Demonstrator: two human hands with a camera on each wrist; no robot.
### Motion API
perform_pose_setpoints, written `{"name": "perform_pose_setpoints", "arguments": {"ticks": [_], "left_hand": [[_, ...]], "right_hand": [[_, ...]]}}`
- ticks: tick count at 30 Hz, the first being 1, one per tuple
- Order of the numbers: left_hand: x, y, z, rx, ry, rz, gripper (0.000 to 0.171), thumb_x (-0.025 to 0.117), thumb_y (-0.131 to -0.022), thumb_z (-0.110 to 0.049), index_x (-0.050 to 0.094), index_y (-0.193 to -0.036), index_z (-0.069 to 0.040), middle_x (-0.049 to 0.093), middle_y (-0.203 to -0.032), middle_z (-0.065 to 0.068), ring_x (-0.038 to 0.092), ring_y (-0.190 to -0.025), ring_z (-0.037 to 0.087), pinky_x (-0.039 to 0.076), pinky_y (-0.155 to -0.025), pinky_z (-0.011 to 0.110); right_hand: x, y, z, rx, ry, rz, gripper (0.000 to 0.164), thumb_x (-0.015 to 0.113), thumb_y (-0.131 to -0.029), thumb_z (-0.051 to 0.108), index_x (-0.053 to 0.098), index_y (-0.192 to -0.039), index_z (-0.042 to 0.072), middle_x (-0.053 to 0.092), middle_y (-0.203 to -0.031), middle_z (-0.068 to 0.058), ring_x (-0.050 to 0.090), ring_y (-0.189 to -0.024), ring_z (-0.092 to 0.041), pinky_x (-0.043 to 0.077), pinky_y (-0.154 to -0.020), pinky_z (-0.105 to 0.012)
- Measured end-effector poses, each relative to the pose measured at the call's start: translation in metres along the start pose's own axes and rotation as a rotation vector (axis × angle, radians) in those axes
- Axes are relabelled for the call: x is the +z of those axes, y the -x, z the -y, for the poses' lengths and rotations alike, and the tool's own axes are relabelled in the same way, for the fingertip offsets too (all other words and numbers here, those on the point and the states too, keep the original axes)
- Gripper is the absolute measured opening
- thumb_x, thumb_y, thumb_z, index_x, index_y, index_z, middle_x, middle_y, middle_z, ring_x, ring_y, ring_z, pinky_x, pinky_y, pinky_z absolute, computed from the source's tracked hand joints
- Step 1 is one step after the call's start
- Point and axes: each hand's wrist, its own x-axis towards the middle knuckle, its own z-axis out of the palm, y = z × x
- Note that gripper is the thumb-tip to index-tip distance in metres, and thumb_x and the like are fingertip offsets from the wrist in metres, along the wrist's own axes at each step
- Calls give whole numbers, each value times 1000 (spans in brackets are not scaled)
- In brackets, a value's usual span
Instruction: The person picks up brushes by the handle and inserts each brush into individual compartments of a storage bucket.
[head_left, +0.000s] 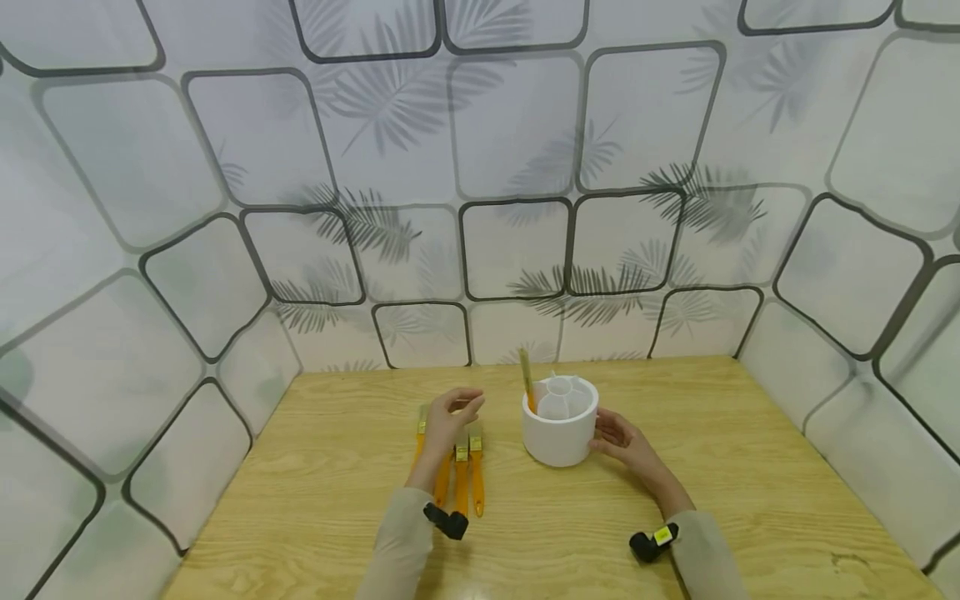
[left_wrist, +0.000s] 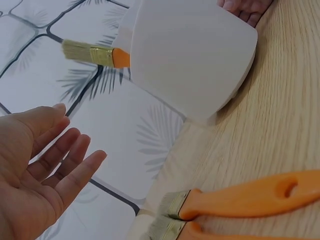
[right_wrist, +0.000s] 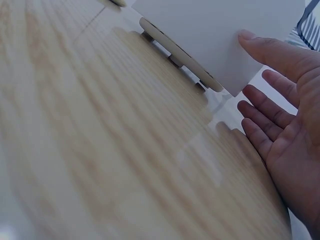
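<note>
A round white divided holder (head_left: 558,442) stands on the table, and one orange-handled paintbrush (head_left: 528,385) leans in it, bristles up. My right hand (head_left: 628,448) is at the holder's right side. In the right wrist view its thumb touches the white wall (right_wrist: 210,35), with the other fingers loosely extended beside it. My left hand (head_left: 447,422) hovers with relaxed fingers over several orange-handled paintbrushes (head_left: 477,475) lying left of the holder. Nothing is between its fingers in the left wrist view, where a flat brush (left_wrist: 250,196) lies below. My left hand partly hides the brushes in the head view.
The light wood table (head_left: 555,533) reaches back to a patterned wall (head_left: 517,250), with similar panels on the left and right. Low feet (right_wrist: 175,61) lift the holder's base off the tabletop. A small black camera sits on each wrist.
</note>
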Motion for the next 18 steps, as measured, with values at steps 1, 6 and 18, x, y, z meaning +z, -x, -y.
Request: {"name": "perform_pose_setpoints", "arguments": {"ticks": [1, 6, 18], "left_hand": [[-1, 0, 1, 0, -1, -4, 22, 62, -87, -4, 64, -105, 9, 61, -108, 27, 60, -94, 35, 55, -77, 36], [-7, 1, 7, 1, -7, -11, 21, 62, -87, -5, 64, -103, 9, 61, -108, 28, 61, -92, 31, 56, -76, 35], [-21, 7, 15, -54, -29, -17, 22, 63, -88, -8, 65, -106, 5, 62, -108, 23, 61, -94, 35, 55, -79, 38]], "right_hand": [[0, 0, 0, 0, 5, 1, 59, 65, -86, 10, 38, -138, 3, 47, -130, -19, 50, -111, -3, 41, -100, -26], [0, 0, -1, 6, 10, -3, 58, 65, -87, 10, 38, -138, 2, 46, -130, -22, 50, -111, -5, 40, -102, -36], [-1, 0, -3, -6, -11, 5, 58, 65, -86, 10, 38, -137, 5, 45, -135, -17, 47, -115, 2, 38, -96, -15]]}}
